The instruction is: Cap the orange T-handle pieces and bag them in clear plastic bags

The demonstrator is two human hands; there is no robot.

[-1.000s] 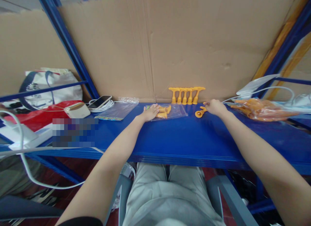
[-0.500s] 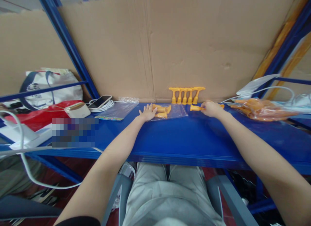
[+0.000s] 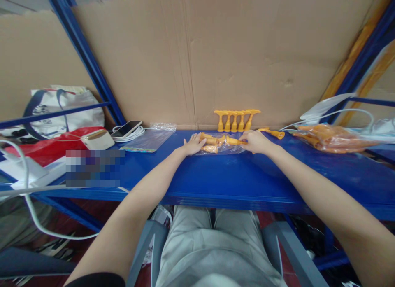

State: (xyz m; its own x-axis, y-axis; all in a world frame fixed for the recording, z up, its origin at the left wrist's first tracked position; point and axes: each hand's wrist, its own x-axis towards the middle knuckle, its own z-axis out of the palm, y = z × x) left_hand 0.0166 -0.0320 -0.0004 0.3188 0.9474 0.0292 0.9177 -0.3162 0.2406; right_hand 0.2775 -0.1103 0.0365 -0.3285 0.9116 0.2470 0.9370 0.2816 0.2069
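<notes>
My left hand lies with its fingers stretched out at the left end of a clear plastic bag, over the yellow pieces in it. My right hand is closed on the end of a yellow T-shaped plastic piece, whose other end points left at the bag. Whether that piece is wholly inside the bag I cannot tell. To the right of my right hand lies a loose yellow piece. Several yellow T-shaped pieces stand in a row against the cardboard.
At the right lies a bag full of orange-yellow pieces. An unfilled clear bag, a phone on a coiled white cable, and a red cloth are at left. Cardboard walls off the back of the blue table.
My right hand has moved left with the yellow piece and brought it to the bag. My left hand has shifted slightly right. The loose piece at right now shows more fully.
</notes>
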